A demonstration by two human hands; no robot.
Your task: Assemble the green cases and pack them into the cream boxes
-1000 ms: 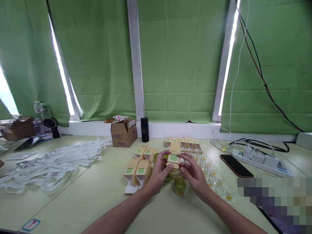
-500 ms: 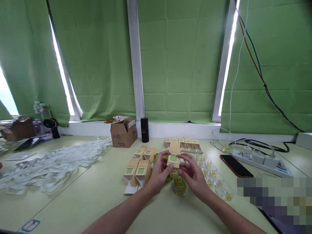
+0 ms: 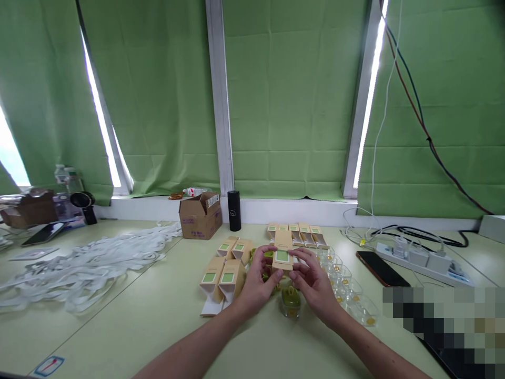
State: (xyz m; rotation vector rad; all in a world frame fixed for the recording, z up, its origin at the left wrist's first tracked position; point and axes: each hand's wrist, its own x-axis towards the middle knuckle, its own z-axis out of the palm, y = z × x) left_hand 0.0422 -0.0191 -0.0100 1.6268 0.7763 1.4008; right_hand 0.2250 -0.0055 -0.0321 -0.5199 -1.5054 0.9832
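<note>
- Green blinds (image 3: pixel 292 100) are seen behind a pale table (image 3: pixel 150 321)
- One tan carton with a green label (image 3: pixel 282 253) is held above the table, pinched between left hand (image 3: pixel 257 279) and right hand (image 3: pixel 313 281)
- Similar cartons (image 3: pixel 223 273) are stood just left

Tan carton (image 3: pixel 282 256), green label panel

**Pale green table, crowded at centre**

The table (image 3: pixel 150 326) carries white strips (image 3: pixel 79 263) at nine o'clock, a brown carton (image 3: pixel 199 215) and black cylinder (image 3: pixel 234 209) toward twelve, tan boxes (image 3: pixel 223 273) at centre, clear trays (image 3: pixel 347 284) just right of them, and a phone (image 3: pixel 382 268) and power strip (image 3: pixel 422 257) at three o'clock.
</note>
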